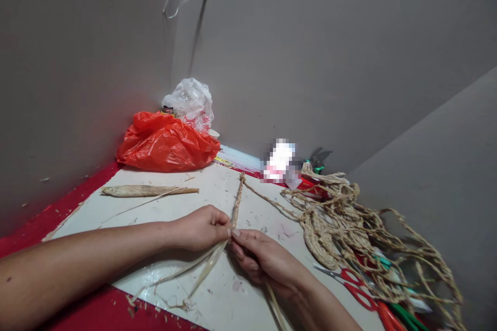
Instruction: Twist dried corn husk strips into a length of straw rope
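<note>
My left hand (204, 227) and my right hand (260, 258) meet above a white board (163, 212), both pinched shut on a twisted straw rope (237, 199). The finished rope runs away from my fingers toward the far edge of the board. Loose pale straw strands (202, 269) trail from under my left hand toward me and lie flat on the board. Another strand passes beneath my right palm.
A rolled dry leaf bundle (147, 191) lies at the board's left. A red plastic bag (166, 144) and a white bag (191, 101) sit in the corner. A heap of woven rope (349, 222) with red-handled scissors (357, 287) lies right. Grey walls close in.
</note>
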